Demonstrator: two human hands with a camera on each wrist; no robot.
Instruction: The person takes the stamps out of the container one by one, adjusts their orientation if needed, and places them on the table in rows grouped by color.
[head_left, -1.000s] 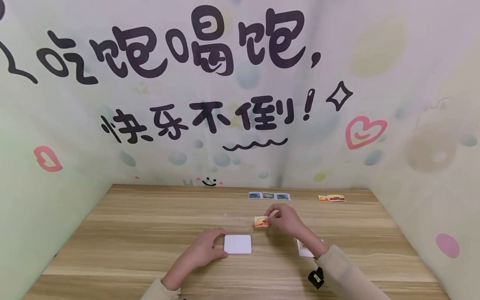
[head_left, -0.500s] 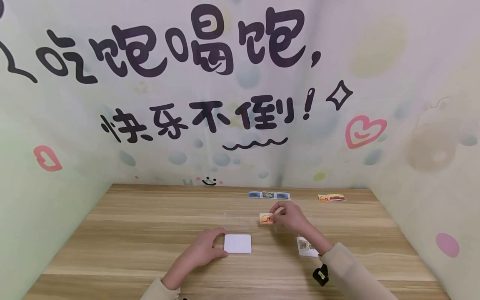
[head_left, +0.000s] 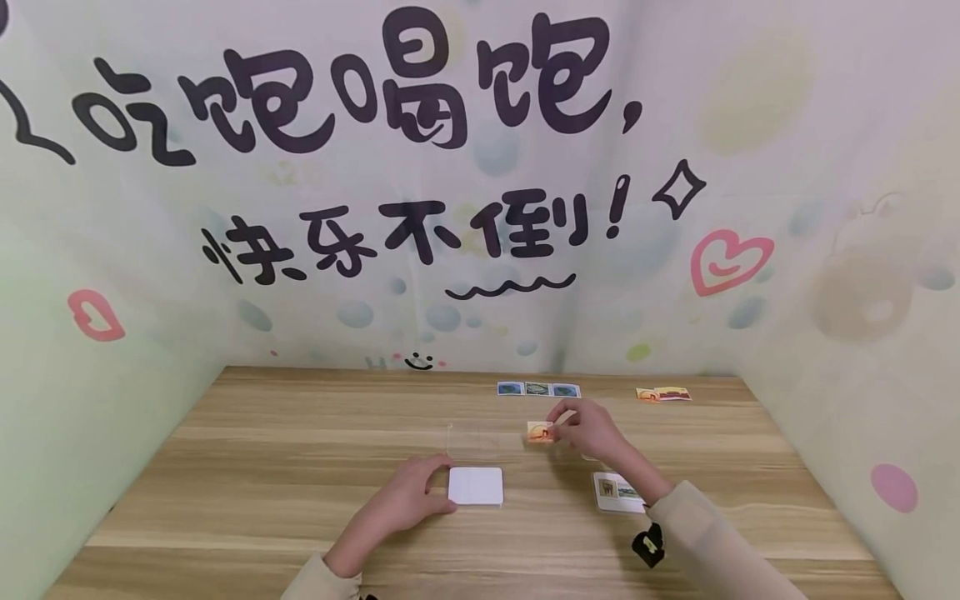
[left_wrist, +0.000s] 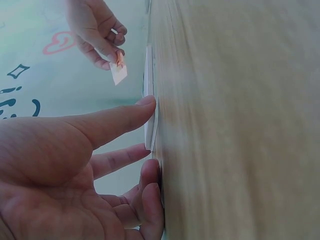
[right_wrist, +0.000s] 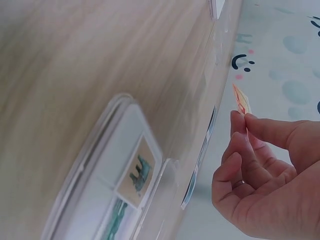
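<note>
Head view: the left hand (head_left: 405, 500) holds the plain white case (head_left: 475, 486), which lies flat on the desk (head_left: 225, 500). Its thumb and forefinger are set on the edges at the case's left end; the left wrist view shows both in contact, the other fingers curled beside them. The right hand (head_left: 588, 433) grasps one orange stamp (head_left: 537, 431) between thumb and fingertips. The stamp is tilted and clear of the desk, located beyond the white case and to its right. The wrist views confirm the pinch and the raised position.

Just beyond the white case lies a clear lid (head_left: 472, 440), faint against the wood grain. Well to the right of the white case lies a stamp case (head_left: 618, 505), white inside, with a brown stamp and a greenish one side by side; the right forearm covers part of it. A second clear lid (right_wrist: 157, 202) lies just behind the stamp case, partly hidden by the same arm in the head view.

Farther beyond the white case, to its right, three blue-green stamps (head_left: 538, 389) form a row. Farther right again lie an orange-yellow pair (head_left: 663, 395), touching or overlapping; which cannot be determined. The backdrop (head_left: 135, 233) stands behind, printed with large black characters.
</note>
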